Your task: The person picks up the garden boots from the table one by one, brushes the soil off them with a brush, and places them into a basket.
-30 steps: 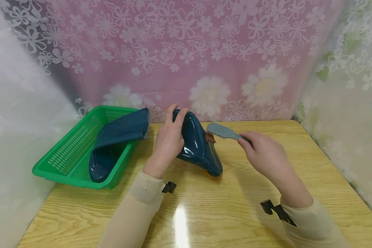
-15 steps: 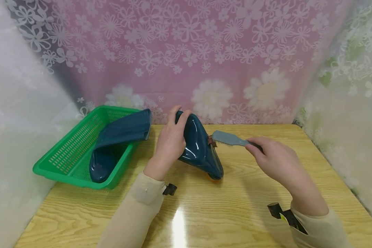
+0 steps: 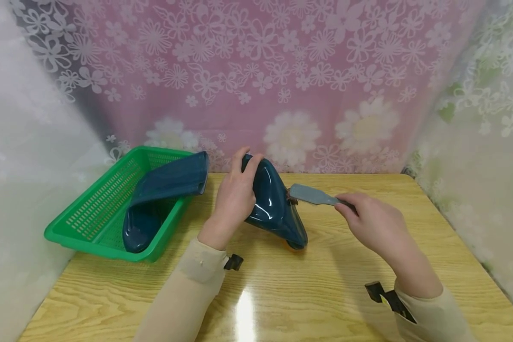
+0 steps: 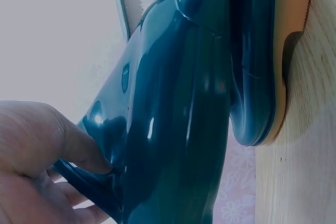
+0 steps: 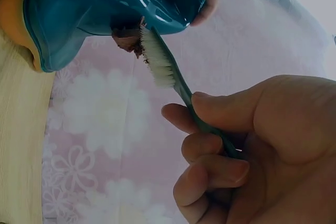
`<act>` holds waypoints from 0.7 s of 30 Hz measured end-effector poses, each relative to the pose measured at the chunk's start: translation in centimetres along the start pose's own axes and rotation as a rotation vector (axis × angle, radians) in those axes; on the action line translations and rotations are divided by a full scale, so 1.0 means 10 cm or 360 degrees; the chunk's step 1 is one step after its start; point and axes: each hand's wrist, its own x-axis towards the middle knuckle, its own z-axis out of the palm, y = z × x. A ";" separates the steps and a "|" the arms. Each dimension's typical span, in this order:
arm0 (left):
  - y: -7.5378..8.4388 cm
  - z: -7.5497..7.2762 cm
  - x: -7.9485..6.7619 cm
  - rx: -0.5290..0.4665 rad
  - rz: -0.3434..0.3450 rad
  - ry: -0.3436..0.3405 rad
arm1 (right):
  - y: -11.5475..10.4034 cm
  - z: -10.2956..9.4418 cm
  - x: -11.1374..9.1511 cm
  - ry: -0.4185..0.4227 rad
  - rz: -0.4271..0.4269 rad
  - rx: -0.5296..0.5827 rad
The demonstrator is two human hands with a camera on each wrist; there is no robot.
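Note:
My left hand point(image 3: 235, 197) pinches the top edge of a glossy dark blue rubber boot point(image 3: 270, 197), which leans over on the table. Its orange sole point(image 4: 291, 9) shows in the left wrist view. A brown, dirt-like clump point(image 5: 126, 39) clings to the boot's shaft in the right wrist view. In my right hand point(image 3: 374, 223) is a scrub brush point(image 3: 311, 194) with a grey-green back, its handle gripped between thumb and curled fingers. White bristles point(image 5: 157, 61) meet the clump at the brush's tip, and brown bits stick to them.
To the left, a green plastic basket point(image 3: 98, 251) holds another dark blue boot point(image 3: 166, 178), its shaft leaning over the rim. A wood-grain table point(image 3: 316, 294) lies beneath. Behind it hangs a pink flowered curtain point(image 3: 222, 95).
The brush in my right hand slid right and down along the brown clump, then came slightly back left. My left hand and the boot have barely moved.

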 end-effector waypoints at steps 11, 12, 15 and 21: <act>0.00 0.01 -0.01 -0.0012 0.0004 0.0011 | -0.04 -0.02 -0.02 -0.0015 -0.0032 0.0119; 0.00 0.02 -0.01 -0.0011 0.0002 0.0006 | -0.04 -0.01 -0.02 -0.0039 -0.0039 0.0116; 0.00 0.03 -0.02 -0.0010 -0.0004 -0.0009 | -0.01 -0.01 -0.04 -0.0059 -0.0034 0.0051; 0.00 0.01 0.00 -0.0020 0.0004 0.0009 | 0.00 -0.04 -0.03 0.0070 0.0020 -0.0042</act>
